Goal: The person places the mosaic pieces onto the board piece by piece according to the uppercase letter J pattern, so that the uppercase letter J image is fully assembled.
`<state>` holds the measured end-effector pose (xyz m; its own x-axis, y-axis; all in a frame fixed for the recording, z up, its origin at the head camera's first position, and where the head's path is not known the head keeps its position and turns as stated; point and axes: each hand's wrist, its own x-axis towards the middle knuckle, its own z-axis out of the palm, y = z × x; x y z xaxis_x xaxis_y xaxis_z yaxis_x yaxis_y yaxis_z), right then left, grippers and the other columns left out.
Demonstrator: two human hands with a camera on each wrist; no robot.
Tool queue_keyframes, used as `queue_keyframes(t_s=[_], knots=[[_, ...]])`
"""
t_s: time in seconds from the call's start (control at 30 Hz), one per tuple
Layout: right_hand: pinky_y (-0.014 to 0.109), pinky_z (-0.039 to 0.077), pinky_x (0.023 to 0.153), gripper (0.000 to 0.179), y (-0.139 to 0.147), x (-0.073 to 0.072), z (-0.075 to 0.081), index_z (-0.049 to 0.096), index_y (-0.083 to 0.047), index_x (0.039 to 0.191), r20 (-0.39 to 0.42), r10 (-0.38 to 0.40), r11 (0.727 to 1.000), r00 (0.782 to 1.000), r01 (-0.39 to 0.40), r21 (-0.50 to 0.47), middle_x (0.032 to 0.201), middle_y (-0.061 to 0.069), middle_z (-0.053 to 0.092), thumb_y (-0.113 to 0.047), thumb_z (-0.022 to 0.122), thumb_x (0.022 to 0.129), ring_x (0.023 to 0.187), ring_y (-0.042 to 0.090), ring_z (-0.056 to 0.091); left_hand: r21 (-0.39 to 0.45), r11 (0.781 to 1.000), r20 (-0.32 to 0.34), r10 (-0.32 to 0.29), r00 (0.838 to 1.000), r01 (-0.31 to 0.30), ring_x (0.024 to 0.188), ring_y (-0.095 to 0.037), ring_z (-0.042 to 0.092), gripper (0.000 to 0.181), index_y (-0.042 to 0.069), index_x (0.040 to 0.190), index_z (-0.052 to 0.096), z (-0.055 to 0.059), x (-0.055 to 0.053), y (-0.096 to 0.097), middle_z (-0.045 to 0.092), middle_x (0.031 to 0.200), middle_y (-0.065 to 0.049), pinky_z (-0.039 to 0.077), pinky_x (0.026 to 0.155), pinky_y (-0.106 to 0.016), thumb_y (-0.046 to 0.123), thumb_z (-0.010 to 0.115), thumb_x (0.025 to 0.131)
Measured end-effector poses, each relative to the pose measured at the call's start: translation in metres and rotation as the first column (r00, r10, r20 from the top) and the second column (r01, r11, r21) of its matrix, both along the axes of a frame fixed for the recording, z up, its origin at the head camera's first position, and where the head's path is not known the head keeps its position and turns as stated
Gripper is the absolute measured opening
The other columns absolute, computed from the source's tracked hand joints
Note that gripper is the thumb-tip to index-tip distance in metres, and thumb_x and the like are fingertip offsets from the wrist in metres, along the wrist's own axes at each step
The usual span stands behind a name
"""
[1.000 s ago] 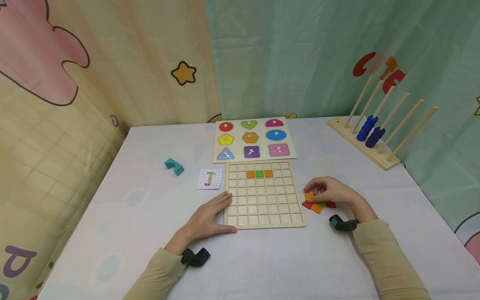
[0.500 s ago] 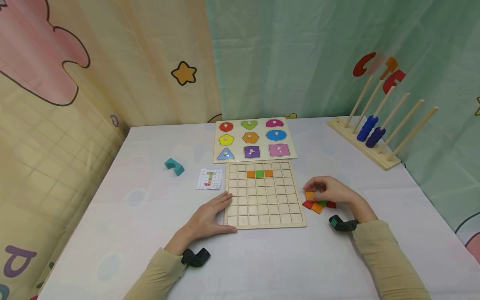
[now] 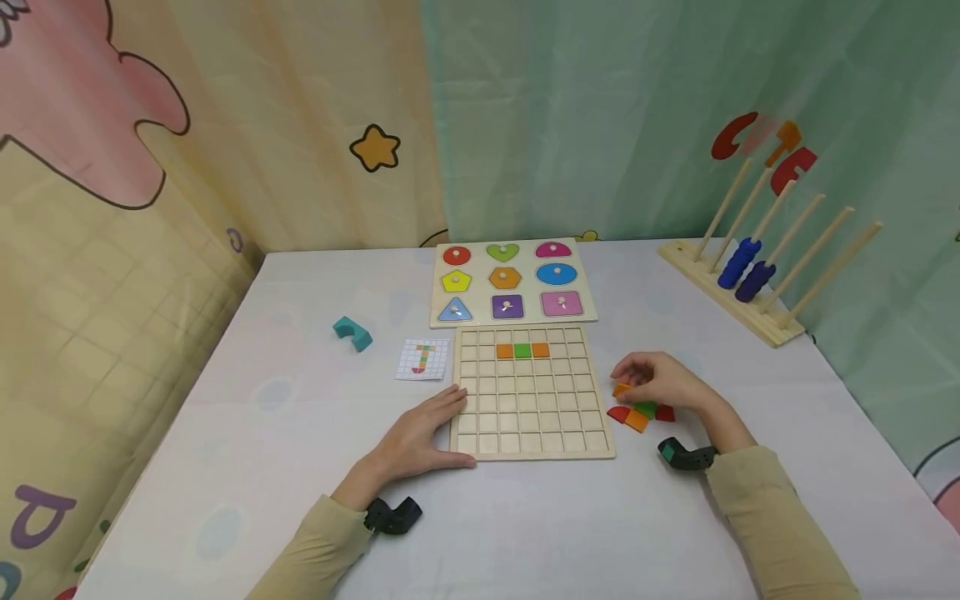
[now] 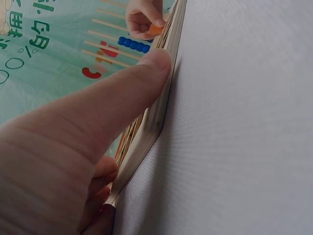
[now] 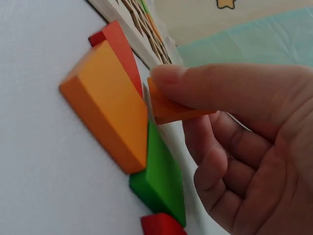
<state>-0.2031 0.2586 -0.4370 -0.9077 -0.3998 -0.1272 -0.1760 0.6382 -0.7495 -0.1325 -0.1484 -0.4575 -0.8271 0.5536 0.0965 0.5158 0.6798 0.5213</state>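
My left hand [image 3: 416,437] rests at the near left corner of the wooden grid board [image 3: 527,404], fingers along its left side and thumb on its front edge. Three square tiles, orange, green [image 3: 522,351] and orange, sit in a row near the board's far side. Right of the board, my right hand [image 3: 663,382] pinches an orange tile [image 5: 168,111] between thumb and fingers. Beside that hand lie another orange tile [image 5: 110,103], a green tile [image 5: 159,178] and two red curved-edged tiles, one [image 5: 120,49] partly behind the orange. A pattern card [image 3: 422,360] lies left of the board.
A shape puzzle board [image 3: 480,302] with knobbed pieces lies against the grid board's far edge. At the back right stands a wooden peg rack [image 3: 738,307] with blue and dark blue beads. A teal arched block [image 3: 352,332] is to the left.
The orange tile in my right hand has lifted and tilted away from the other tiles. The head view has shifted slightly. My left hand stays on the board.
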Motion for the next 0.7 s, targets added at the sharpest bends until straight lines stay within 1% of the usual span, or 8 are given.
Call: queue_keyframes(t_s=[0.13,0.27,0.4,0.53,0.7], knots=[[0.025,0.048,0.062,0.025,-0.008,-0.001,0.004,0.066,-0.008,0.093,-0.006,-0.081,0.996,0.997,0.081,0.032,0.081,0.004,0.059,-0.022,0.078,0.077,0.075,0.022,0.051,0.005,1.000,-0.001,-0.002,1.000,0.002,0.139,-0.016,0.024,0.094,0.001,0.140,0.042,0.001,0.000,0.000,0.036,0.148,-0.005,0.028,0.110,-0.038,0.057,0.073,0.072],[0.027,0.049,0.063,0.024,-0.019,-0.005,0.009,0.065,-0.009,0.091,-0.015,-0.122,0.992,0.992,0.123,0.030,0.082,0.004,0.061,-0.024,0.078,0.077,0.075,0.022,0.053,-0.002,1.000,-0.006,-0.005,1.000,0.005,0.139,-0.016,0.024,0.094,0.001,0.140,0.042,0.000,0.000,0.001,0.036,0.148,-0.005,0.028,0.110,-0.038,0.059,0.072,0.072],[0.028,0.049,0.069,0.026,-0.032,-0.012,0.015,0.068,-0.008,0.093,-0.038,-0.097,0.995,0.995,0.097,-0.007,0.087,0.004,0.065,-0.027,0.077,0.079,0.078,0.022,0.055,-0.005,1.000,-0.014,-0.008,1.000,0.008,0.139,-0.015,0.024,0.093,0.001,0.139,0.043,0.000,0.000,0.000,0.036,0.148,-0.004,0.028,0.110,-0.037,0.059,0.072,0.072],[0.031,0.050,0.075,0.023,-0.051,-0.021,0.020,0.071,-0.006,0.099,-0.046,-0.048,0.999,0.998,0.046,-0.027,0.093,0.004,0.067,-0.024,0.071,0.084,0.084,0.022,0.056,-0.003,1.000,-0.021,-0.011,1.000,0.011,0.139,-0.016,0.024,0.093,0.000,0.139,0.044,0.000,0.000,0.000,0.037,0.148,-0.005,0.028,0.110,-0.037,0.058,0.073,0.071],[0.033,0.050,0.079,0.021,-0.077,-0.033,0.018,0.071,-0.008,0.101,-0.046,-0.001,0.999,0.999,-0.001,-0.033,0.096,0.003,0.069,-0.023,0.069,0.087,0.087,0.021,0.058,0.002,1.000,-0.028,-0.006,1.000,0.006,0.139,-0.016,0.025,0.093,0.000,0.138,0.044,-0.002,-0.001,0.000,0.037,0.147,-0.005,0.029,0.110,-0.038,0.058,0.073,0.071]])
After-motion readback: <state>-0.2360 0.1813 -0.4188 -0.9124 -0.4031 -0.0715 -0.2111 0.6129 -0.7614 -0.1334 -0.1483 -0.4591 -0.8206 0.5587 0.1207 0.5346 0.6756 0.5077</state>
